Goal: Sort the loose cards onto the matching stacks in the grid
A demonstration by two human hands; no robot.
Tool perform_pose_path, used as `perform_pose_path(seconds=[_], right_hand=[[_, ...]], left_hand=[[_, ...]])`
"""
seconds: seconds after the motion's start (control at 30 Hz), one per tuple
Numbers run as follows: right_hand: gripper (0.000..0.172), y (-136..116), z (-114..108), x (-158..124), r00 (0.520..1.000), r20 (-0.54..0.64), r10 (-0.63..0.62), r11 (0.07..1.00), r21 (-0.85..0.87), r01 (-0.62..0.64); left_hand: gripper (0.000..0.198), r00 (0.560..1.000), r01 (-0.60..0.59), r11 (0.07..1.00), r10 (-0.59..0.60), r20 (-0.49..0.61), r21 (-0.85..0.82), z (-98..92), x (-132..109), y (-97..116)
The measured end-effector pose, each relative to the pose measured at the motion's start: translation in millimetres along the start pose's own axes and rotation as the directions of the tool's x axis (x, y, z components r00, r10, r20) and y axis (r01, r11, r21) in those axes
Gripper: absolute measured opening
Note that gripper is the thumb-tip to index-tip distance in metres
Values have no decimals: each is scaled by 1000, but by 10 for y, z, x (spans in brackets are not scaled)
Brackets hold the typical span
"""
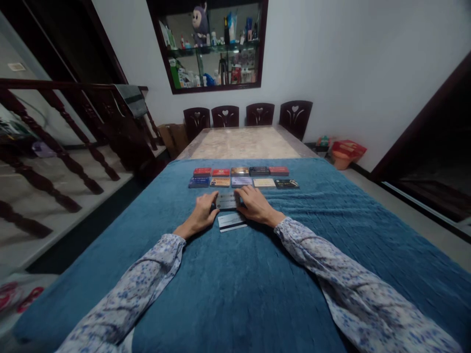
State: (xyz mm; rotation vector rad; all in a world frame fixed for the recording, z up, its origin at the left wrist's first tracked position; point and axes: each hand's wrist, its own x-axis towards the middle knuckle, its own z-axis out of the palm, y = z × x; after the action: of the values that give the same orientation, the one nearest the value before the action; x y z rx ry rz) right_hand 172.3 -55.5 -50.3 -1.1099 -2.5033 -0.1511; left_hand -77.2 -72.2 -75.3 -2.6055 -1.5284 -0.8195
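A silver-grey card point(227, 202) with printed characters is held by its two ends over the blue cloth. My left hand point(201, 213) is closed on its left end, thumb and fingers at the edge. On the opposite end, my right hand point(255, 202) grips the card, its fingers covering that corner. Just nearer to me lies a pale card point(232, 222) with a dark stripe, flat on the cloth. Beyond my hands are two rows of cards in piles, among them a lilac pile point(242, 182), a cream pile point(264, 183) and a red pile point(221, 172).
The blue cloth point(176, 294) covers the near part of the table, and a bare marble-look top point(250, 142) shows behind it. Dark chairs point(225, 116) line the far end. A wooden railing point(55, 137) runs on the left; an orange bin point(342, 159) stands at the right.
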Motion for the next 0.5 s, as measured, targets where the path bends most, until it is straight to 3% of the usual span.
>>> perform_pose_path(seconds=[0.5], right_hand=[[50, 85, 9, -17, 1000, -4, 12, 1000, 16, -12]], left_hand=[[52, 999, -20, 993, 16, 40, 118, -4, 113, 20]])
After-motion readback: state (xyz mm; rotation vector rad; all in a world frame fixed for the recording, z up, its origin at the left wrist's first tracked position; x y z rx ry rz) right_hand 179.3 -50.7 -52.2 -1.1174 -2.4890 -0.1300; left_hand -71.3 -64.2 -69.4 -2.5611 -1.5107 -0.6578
